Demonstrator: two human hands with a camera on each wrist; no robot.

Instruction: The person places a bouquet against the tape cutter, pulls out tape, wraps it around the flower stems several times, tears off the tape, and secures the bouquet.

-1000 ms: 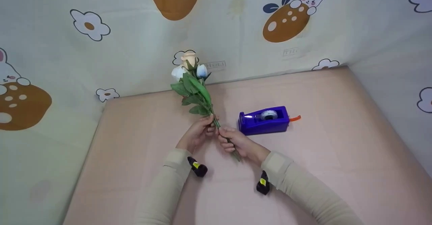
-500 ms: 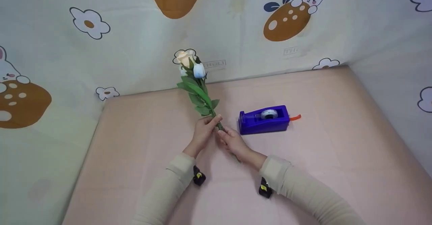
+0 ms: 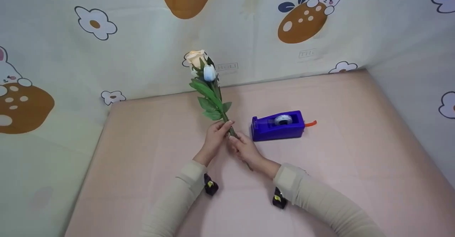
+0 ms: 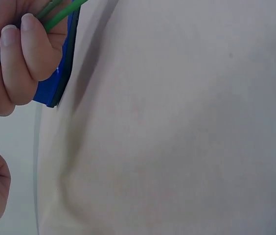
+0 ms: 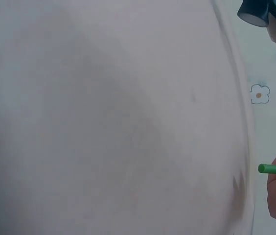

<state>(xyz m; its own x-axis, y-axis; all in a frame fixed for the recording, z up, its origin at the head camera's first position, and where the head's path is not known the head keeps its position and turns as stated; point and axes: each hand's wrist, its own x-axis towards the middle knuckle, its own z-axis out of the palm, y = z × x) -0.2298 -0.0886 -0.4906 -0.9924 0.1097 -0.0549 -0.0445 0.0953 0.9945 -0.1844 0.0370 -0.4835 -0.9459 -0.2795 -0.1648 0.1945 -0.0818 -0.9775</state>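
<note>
A small bunch of flowers (image 3: 208, 94) is held at a slant, blooms toward the back wall. It has a cream rose (image 3: 196, 58), a pale blue-white bud (image 3: 209, 73) and green leaves. My left hand (image 3: 216, 137) grips the stems just below the leaves, thumb along them. Right beneath it, my right hand (image 3: 247, 151) holds the lower stems, whose ends stick out past the palm. In the left wrist view, curled fingers (image 4: 18, 63) wrap round green stems. A cut green stem end (image 5: 271, 169) shows at the edge of the right wrist view.
A blue tape dispenser (image 3: 277, 127) with a roll of clear tape (image 3: 283, 120) stands just right of the hands, an orange strip (image 3: 310, 123) at its far end. The pink-covered table (image 3: 142, 159) meets a patterned cloth wall (image 3: 142, 52) behind.
The left hand has shifted slightly right and turned, its thumb now over the stems. The bunch has rotated and drawn narrower, with the white bloom now mostly hidden. The right hand keeps its hold.
</note>
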